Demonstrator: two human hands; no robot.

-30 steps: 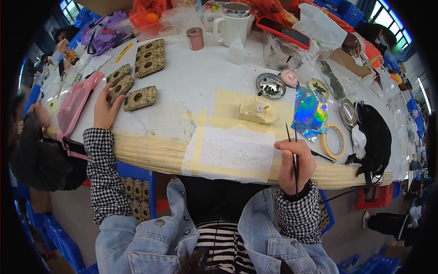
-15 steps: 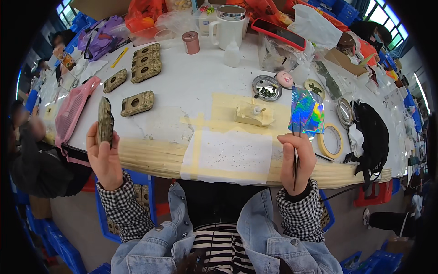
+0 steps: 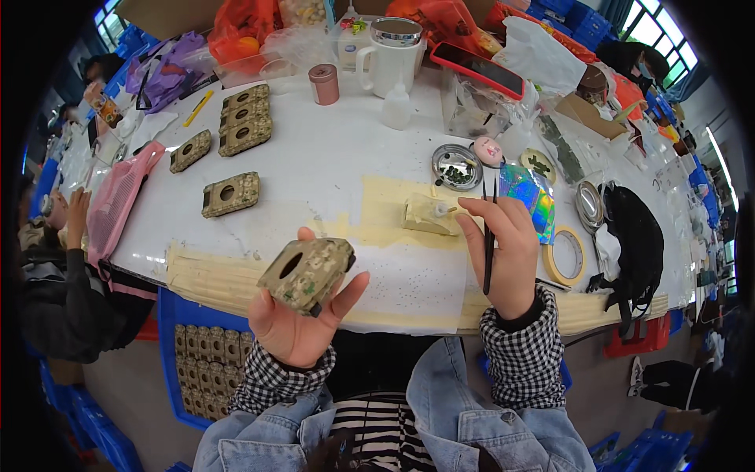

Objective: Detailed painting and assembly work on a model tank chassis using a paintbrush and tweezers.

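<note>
My left hand (image 3: 303,334) holds a camouflage-patterned toy tank hull (image 3: 307,275), tilted, with a round hole in its top, above the table's front edge. In my right hand (image 3: 507,256) is a pair of black tweezers (image 3: 489,244), its tips pointing up and away. The thumb and index finger of that hand are close to a tape-covered block (image 3: 429,216) with a small nozzle on top; I cannot tell if they touch it. Below lies a white sheet (image 3: 409,279) with many tiny dark specks. Several more camouflage hulls (image 3: 230,195) lie at the left.
Beyond the block are a round metal dish (image 3: 457,167) of small dark green parts and holographic film (image 3: 528,197). A tape roll (image 3: 566,256) and black bag (image 3: 641,240) lie right. A white mug (image 3: 389,59) stands far back. A blue crate (image 3: 169,338) of hulls sits below left.
My left hand has brought the hull rightward and turned it so its holed top shows. My right hand has moved slightly up and left with the tweezers, toward the block.
</note>
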